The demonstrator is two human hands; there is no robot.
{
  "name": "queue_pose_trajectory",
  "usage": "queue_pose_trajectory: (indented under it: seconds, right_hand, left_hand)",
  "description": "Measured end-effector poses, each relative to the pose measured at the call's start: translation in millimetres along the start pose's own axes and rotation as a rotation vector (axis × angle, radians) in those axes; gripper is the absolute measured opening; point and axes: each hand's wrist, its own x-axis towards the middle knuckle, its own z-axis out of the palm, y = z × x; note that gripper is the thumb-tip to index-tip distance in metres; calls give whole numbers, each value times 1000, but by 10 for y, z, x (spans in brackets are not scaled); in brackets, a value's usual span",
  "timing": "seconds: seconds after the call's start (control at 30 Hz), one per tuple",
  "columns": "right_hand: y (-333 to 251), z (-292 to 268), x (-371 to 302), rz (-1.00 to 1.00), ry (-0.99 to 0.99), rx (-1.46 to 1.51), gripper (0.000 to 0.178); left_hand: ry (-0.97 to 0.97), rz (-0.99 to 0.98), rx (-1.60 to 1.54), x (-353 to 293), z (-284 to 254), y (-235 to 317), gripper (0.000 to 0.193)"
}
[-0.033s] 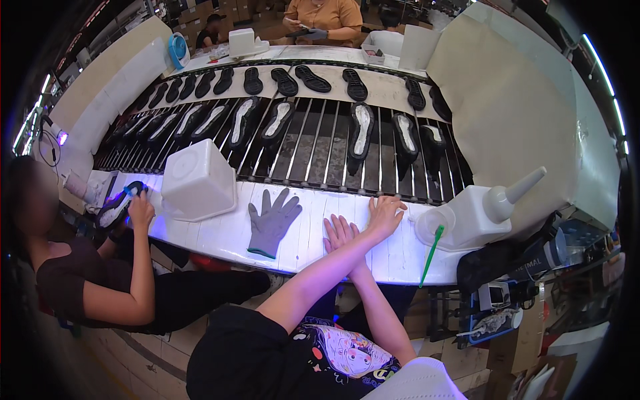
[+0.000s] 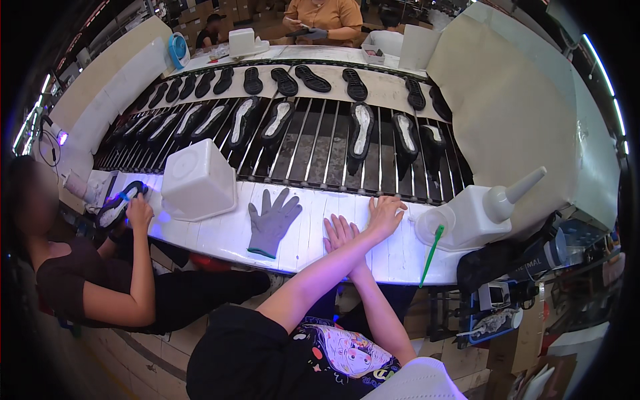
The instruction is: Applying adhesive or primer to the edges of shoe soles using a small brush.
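Note:
My forearms cross over the white tabletop [image 2: 310,247]. My left hand [image 2: 385,217] has come across to the right and rests at the table's far edge, beside the metal rods of the conveyor [image 2: 327,143]; its fingers are loosely bent and hold nothing. Lying flat on the table just left of it is my right hand [image 2: 341,233], fingers spread and empty. A grey work glove with a green cuff [image 2: 275,221] lies to the left of my hands. To their right stands a white plastic container with a spout [image 2: 477,213], with a green-handled tool [image 2: 432,257] leaning at its open cup.
Black shoe soles with white middles [image 2: 361,130] lie across the rods; plain black soles [image 2: 313,79] line a belt behind. A white box-shaped container [image 2: 199,180] stands left of the glove. At the left, a co-worker's hand [image 2: 139,212] works on a sole [image 2: 121,205].
The co-worker's hand at the left has shifted slightly over the sole. My own hands and the glove stay where they were.

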Motion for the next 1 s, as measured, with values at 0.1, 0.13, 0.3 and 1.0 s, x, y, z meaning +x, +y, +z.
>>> queue_pose_trajectory:
  seconds: [0.1,0.13,0.3,1.0]
  right_hand:
    - [4,7,-3,1,-9,-16,54]
    - [2,6,-1,1,-9,-16,54]
    - [-1,2,14,2,-22,-16,54]
    - [8,26,-2,-5,-18,-18,53]
  left_hand:
    - [-1,5,-1,-4,-14,20,13]
    - [-1,5,-1,-4,-19,24,13]
    - [2,5,-14,3,-38,25,12]
    - [-16,-3,-17,-16,-33,37,11]
